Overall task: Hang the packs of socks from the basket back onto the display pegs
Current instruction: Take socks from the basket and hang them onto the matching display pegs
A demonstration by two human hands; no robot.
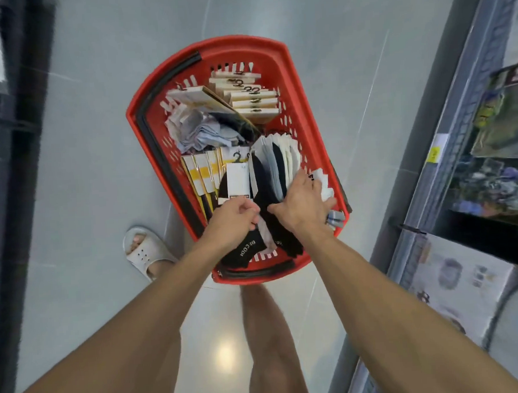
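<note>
Down in the red basket, your left hand pinches a pale sock pack steady. Your right hand splays over fanned packs, probably gathering several; grip unclear.

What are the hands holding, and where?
The left hand pinches a pale sock by its edge; the right hand grips the upright sock packs near their lower ends.

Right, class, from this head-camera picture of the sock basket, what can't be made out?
Head view:
Display pegs: none seen; shelves at both edges are blurred and cropped.
Grip of the left hand: curled fingers hide it.
Fingertips of the right hand: buried among sock packs.
Label print: too small.
Right foot: behind the basket.
</note>
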